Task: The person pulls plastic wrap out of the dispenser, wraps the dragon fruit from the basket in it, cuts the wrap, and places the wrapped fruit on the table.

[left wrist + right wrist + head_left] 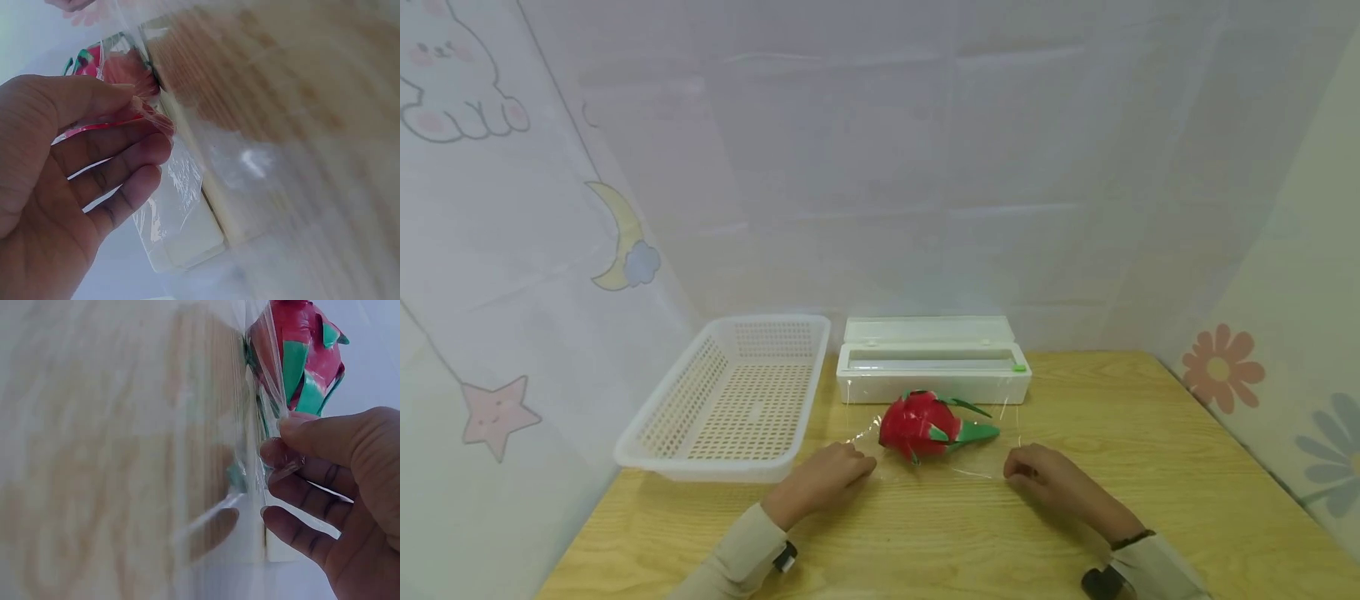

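A red dragon fruit (917, 423) with green leaf tips lies on its side between the two hands. A sheet of clear cling film (864, 432) stretches around it, its glossy creases catching light. At the fruit's left, my left hand (823, 483) pinches a near corner of the film between thumb and forefinger. My right hand (1063, 485), right of the leaf tips, pinches the other near corner the same way. Both wrist views show bunched film (149, 112) at the fingertips, with the taut sheet (187, 506) running off in front.
Just behind the fruit stands a white film dispenser box (932, 389), lid (928, 329) raised, with a small green slider (1018, 367) at its right end. A white mesh basket (722, 468) sits to the left. The wooden table (910, 550) meets a curtain (887, 208) at the back.
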{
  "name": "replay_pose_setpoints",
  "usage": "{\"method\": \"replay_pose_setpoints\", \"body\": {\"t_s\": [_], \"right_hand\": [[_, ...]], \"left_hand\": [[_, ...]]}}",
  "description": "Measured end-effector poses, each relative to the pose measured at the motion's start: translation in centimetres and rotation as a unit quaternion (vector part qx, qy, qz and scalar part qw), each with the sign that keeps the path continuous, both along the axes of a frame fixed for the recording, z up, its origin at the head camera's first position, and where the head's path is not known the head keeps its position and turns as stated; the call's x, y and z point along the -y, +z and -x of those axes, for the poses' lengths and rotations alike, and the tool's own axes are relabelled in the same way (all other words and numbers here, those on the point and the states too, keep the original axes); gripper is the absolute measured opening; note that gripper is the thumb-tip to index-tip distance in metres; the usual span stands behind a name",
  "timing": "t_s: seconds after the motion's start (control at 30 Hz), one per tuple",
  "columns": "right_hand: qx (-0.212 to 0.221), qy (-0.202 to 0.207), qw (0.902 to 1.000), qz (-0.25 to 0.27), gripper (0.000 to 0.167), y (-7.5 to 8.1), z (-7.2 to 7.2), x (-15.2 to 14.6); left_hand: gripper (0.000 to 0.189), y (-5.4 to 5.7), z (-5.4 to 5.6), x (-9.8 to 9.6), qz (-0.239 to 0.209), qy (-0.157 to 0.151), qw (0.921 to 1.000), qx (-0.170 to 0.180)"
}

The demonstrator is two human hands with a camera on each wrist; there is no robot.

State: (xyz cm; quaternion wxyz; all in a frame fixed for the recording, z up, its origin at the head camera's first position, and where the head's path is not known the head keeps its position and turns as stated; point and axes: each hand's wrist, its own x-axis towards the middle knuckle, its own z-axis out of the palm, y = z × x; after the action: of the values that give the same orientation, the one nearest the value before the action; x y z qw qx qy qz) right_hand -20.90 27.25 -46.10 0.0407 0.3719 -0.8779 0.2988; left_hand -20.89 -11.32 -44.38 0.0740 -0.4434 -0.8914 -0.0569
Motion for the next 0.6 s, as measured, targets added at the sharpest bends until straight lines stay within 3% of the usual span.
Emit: {"method": "replay_pose_setpoints", "body": {"t_s": [0.1, 0.3, 0.47, 0.6], "right_hand": [[0.001, 0.005, 1.0, 0.005, 0.014, 0.0, -0.49, -0.04], [-0.025, -0.021, 0.9994, -0.005, 0.016, 0.11, -0.64, 0.1], [-0.091, -0.034, 0.9953, 0.005, 0.023, 0.02, -0.28, 0.22], [-0.179, -0.051, 0.9819, 0.034, 0.022, 0.06, 0.18, 0.86]], "left_hand": [[0.028, 0.13, -0.47, 0.19, -0.004, -0.009, 0.9999, -0.01], [0.019, 0.12, -0.73, 0.34, -0.016, -0.015, 0.9975, -0.067], [0.011, 0.31, -0.32, 0.43, -0.048, -0.005, 0.9938, -0.101], [0.013, 0.46, 0.07, 0.58, -0.11, 0.004, 0.9866, -0.12]]}}
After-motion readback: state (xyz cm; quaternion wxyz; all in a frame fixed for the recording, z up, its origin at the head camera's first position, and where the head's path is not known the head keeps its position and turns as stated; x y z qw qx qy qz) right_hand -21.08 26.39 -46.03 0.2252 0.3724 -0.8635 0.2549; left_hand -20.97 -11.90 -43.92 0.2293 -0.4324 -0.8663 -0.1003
